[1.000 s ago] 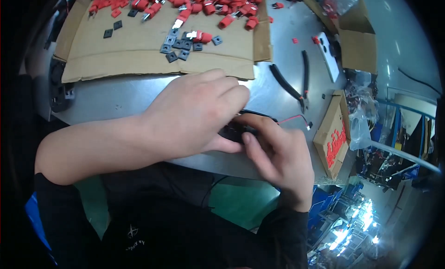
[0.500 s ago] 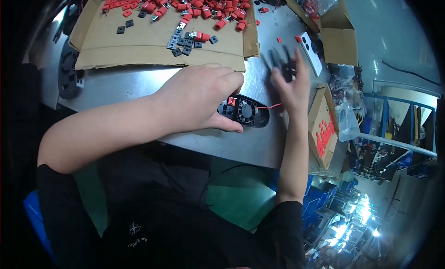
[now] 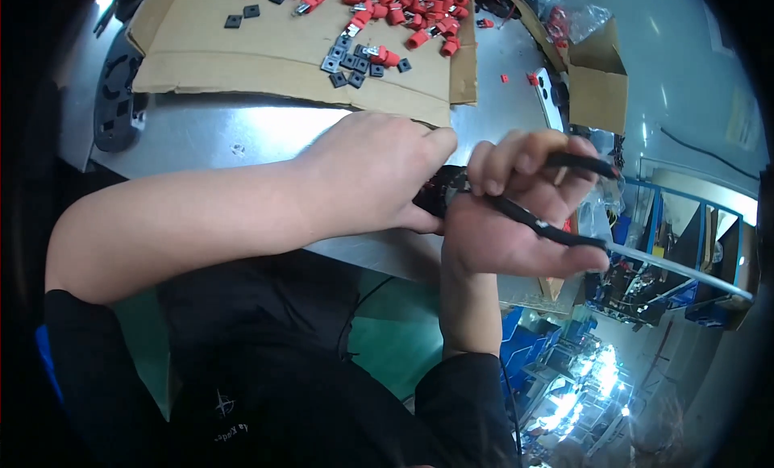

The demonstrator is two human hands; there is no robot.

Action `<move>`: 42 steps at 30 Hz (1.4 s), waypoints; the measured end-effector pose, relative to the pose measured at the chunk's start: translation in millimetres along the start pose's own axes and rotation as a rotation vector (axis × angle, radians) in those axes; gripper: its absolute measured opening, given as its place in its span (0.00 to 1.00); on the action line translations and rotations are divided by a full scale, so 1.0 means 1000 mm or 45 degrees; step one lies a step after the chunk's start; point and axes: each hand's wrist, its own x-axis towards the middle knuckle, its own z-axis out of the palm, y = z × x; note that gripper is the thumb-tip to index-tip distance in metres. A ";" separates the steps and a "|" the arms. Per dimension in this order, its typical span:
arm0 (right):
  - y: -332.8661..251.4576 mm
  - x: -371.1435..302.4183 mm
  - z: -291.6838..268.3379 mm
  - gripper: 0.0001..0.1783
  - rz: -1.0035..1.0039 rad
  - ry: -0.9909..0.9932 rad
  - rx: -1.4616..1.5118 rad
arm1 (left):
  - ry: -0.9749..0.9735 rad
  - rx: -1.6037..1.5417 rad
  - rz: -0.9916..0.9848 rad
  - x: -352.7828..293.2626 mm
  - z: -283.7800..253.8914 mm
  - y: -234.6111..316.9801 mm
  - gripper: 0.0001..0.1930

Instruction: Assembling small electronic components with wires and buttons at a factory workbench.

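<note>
My left hand is closed around a black plastic housing on the metal table; fingers and palm hide most of it. The round black fan inside it shows only in part beside my thumb. Close to its right end is my right hand, raised with the palm turned up. Its fingers are curled round a black tool with two long spread arms, which looks like pliers or snips. The tool's tip, if it reaches the housing, is hidden behind my fingers.
A cardboard tray at the back holds many red cylindrical parts and several small black square pieces. At the left lies another black housing. A white panel and an open carton are at the right.
My right hand has come back from the table's right side toward the housing, turned palm up, and now holds the black tool. The left hand keeps its hold; the view has shifted slightly.
</note>
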 end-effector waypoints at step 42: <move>0.027 0.088 -0.020 0.37 0.708 -1.477 0.763 | -0.325 -0.319 0.027 0.016 -0.007 -0.018 0.28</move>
